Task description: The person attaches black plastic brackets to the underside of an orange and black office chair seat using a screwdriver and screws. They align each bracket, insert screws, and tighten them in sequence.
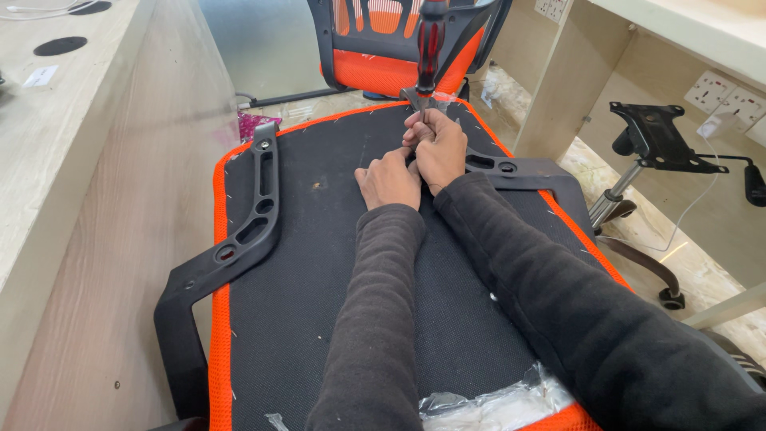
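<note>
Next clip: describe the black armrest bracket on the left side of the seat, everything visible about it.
The bracket is a long, curved bar, apparently of matte black plastic, with several slotted cut-outs along its length. It lies flat on the black mesh of the upturned seat, running from near the far edge toward the near left, where it broadens and bends down past the orange edging. A fastener shows at its far end. Neither hand touches it; both work at the seat's far edge, by an upright red-and-black tool.

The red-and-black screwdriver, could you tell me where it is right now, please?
In the head view, the red-and-black screwdriver stands upright at top centre, just above the right hand and left hand, over the far edge of the upturned seat cushion.
</note>
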